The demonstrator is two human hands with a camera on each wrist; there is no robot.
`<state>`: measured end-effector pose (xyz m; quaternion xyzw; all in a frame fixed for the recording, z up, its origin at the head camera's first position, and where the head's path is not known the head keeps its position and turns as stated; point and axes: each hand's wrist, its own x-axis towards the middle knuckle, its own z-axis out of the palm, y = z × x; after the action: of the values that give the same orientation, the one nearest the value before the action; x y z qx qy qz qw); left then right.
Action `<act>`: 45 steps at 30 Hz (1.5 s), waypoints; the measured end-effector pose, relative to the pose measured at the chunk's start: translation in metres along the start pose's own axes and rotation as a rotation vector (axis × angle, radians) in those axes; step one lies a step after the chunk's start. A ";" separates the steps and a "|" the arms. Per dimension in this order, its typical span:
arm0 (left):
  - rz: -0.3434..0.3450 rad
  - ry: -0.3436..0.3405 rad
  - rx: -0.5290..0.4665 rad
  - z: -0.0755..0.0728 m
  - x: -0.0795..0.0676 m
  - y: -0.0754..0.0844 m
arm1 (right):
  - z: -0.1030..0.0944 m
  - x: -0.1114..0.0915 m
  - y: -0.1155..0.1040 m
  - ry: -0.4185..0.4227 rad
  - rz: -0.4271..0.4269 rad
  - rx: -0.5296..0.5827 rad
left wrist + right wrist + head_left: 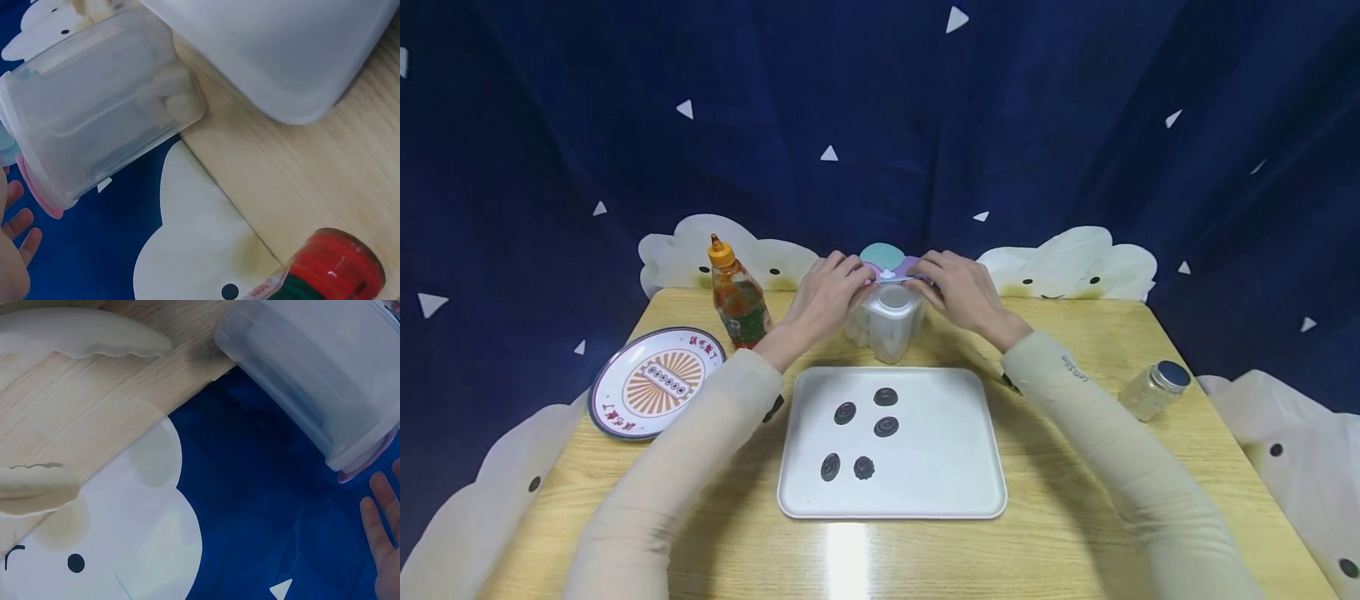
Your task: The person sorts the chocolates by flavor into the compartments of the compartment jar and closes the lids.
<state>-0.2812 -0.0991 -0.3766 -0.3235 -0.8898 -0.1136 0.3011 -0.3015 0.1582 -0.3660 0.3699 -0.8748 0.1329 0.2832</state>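
Note:
At the back of the table stands a clear plastic storage container (891,329) with several compartments and petal-shaped lids in pink, teal and purple. A thin pale blue lid (901,279) shows edge-on above the front compartment. My left hand (831,292) pinches this lid's left side, thumb low and fingers above. From the right, my right hand (958,292) pinches its other side. In the left wrist view, the container (106,106) has pale pieces at its bottom and a pink lid (39,187) near my fingertips. A purple lid rim (369,459) is beside my right fingers.
In front of the container lies a white tray (925,450) with several dark, chocolate-like pieces (886,427). A sauce bottle (739,296) and a patterned plate (662,383) are at left. A small jar with a blue cap (1153,390) is at right. A dark blue curtain (880,108) hangs behind.

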 end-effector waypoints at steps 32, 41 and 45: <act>-0.063 -0.077 0.117 -0.004 0.015 -0.001 | -0.041 -0.047 0.002 0.076 0.240 -0.013; -0.061 -0.080 0.123 -0.003 0.014 -0.002 | -0.061 -0.110 0.013 -0.065 0.326 -0.033; -0.067 -0.081 0.119 -0.003 0.015 -0.001 | -0.063 -0.138 0.016 -0.154 0.379 -0.039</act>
<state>-0.2895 -0.0939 -0.3654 -0.2793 -0.9168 -0.0572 0.2798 -0.2101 0.2763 -0.3976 0.2021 -0.9503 0.1382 0.1925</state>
